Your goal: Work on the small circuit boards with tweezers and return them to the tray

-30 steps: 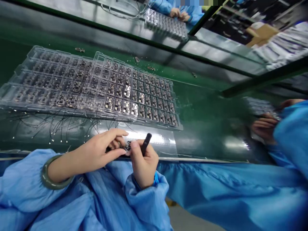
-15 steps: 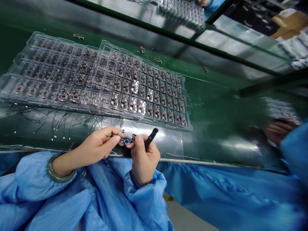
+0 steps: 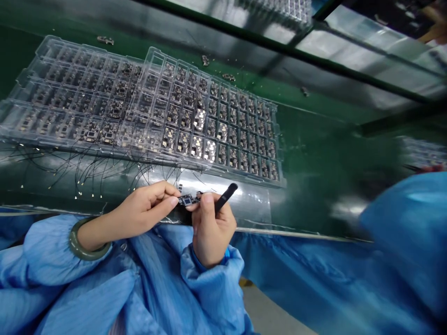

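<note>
Between my two hands, just above the table's near edge, is a small circuit board (image 3: 186,200) with a square chip on it. My left hand (image 3: 146,204) is closed, with its thumb and fingertips pinching the board's left end. My right hand (image 3: 213,228) is closed around a slim black tool (image 3: 226,196), whose flat rounded end sticks up to the right. The tool's working tip is hidden by the fingers, so its kind is unclear. The right thumb and fingertips also touch the board's right end.
Clear plastic trays (image 3: 73,88) full of circuit boards overlap beyond my hands, with another tray (image 3: 251,135) on the right. Thin black cables (image 3: 94,172) lie in front. Loose parts (image 3: 228,77) sit at the back under a dark rail (image 3: 244,37). A co-worker's blue sleeve (image 3: 408,209) is at right.
The view has shifted slightly. Both hands keep the same hold on the board and the tool. The co-worker's sleeve has moved left and further into view.
</note>
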Demonstrator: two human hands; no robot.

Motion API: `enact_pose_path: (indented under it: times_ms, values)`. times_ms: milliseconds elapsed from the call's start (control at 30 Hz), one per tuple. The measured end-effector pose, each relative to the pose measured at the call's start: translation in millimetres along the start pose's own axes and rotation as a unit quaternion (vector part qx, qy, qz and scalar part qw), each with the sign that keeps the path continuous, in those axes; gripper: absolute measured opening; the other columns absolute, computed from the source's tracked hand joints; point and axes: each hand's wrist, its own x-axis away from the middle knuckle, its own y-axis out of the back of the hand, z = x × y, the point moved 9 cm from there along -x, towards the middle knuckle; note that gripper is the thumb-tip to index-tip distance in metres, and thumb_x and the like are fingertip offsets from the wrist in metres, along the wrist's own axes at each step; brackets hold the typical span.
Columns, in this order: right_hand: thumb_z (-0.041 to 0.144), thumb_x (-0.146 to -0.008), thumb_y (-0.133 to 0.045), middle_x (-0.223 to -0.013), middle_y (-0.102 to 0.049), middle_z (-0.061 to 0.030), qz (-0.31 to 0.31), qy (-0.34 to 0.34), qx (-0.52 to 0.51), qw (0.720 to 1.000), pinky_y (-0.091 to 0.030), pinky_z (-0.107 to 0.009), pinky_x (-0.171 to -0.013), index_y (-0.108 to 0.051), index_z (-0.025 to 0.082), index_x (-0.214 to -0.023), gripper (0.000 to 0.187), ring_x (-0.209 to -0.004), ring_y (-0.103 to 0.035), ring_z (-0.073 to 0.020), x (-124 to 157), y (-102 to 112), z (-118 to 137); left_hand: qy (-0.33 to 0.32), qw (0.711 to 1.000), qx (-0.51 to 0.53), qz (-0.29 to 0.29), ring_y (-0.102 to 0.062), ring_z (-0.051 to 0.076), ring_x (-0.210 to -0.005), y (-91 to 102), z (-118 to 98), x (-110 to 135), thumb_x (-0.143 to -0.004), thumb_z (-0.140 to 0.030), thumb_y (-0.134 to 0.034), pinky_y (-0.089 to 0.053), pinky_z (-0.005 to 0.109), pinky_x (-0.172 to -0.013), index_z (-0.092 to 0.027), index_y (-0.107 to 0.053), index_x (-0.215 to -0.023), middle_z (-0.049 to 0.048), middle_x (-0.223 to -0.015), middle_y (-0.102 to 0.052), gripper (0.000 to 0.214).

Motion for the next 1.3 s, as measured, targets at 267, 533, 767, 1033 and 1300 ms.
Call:
enact_pose_path:
  times_ms: [267,533,767,1033,1300]
  values:
    - [0.043,-0.09,-0.055,-0.043,-0.047,0.0087,-0.004,0.064,-0.072,0.995,-0.03,-0.021,-0.038,-0.065,0.019,-0.078,0.028,-0.032,-0.034,-0.0055,2.9,-0.9,25.3,-0.029,0.999,0.016,-0.034,-0.029,0.006,-0.047,7.0,-3.3,1.7,-0.095,-0.031,-0.047,-0.024,0.018,-0.042,-0.016,-0.052,-0.084,-0.0074,-0.059,-0.035,0.019]
    - [0.058,-0.093,-0.042,-0.054,-0.054,0.0054,-0.074,0.121,-0.063,0.988,-0.042,-0.022,-0.042,-0.056,0.022,-0.077,0.042,-0.045,-0.052,-0.0098,-7.6,33.9,52.1,-0.196,0.954,-0.215,0.065,-0.058,0.015,-0.088,-6.8,-32.3,19.5,-0.094,-0.018,-0.047,-0.046,0.028,-0.081,-0.018,-0.059,-0.091,0.005,-0.093,-0.064,0.013]
    - [0.035,-0.085,-0.067,-0.093,-0.072,-0.0002,0.061,0.059,0.029,0.996,-0.058,-0.03,-0.074,-0.059,0.022,-0.09,0.017,-0.076,-0.071,-0.0138,-15.5,1.4,33.3,-0.244,0.88,-0.4,0.084,-0.05,0.024,-0.127,-25.8,-24.2,24.9,-0.096,-0.016,-0.043,-0.038,0.04,-0.098,-0.018,-0.058,-0.096,0.0109,-0.129,-0.061,0.016]
    - [0.035,-0.084,-0.064,-0.073,-0.067,0.0027,0.06,0.034,0.09,0.993,-0.055,-0.028,-0.062,-0.055,0.022,-0.085,0.015,-0.065,-0.069,-0.0149,-31.5,-16.4,18.1,-0.223,0.864,-0.447,0.069,-0.052,0.026,-0.124,-30.7,-20.8,16.5,-0.095,-0.016,-0.04,-0.037,0.041,-0.093,-0.016,-0.057,-0.092,0.0127,-0.126,-0.062,0.017]
    - [0.034,-0.081,-0.064,-0.074,-0.067,0.0019,0.036,0.034,0.129,0.99,-0.055,-0.028,-0.06,-0.056,0.022,-0.083,0.015,-0.059,-0.065,-0.013,-31.6,-11.3,16.9,-0.226,0.873,-0.428,0.063,-0.054,0.025,-0.121,-28.5,-20.9,15.2,-0.094,-0.015,-0.042,-0.038,0.04,-0.091,-0.015,-0.058,-0.09,0.0124,-0.125,-0.062,0.017]
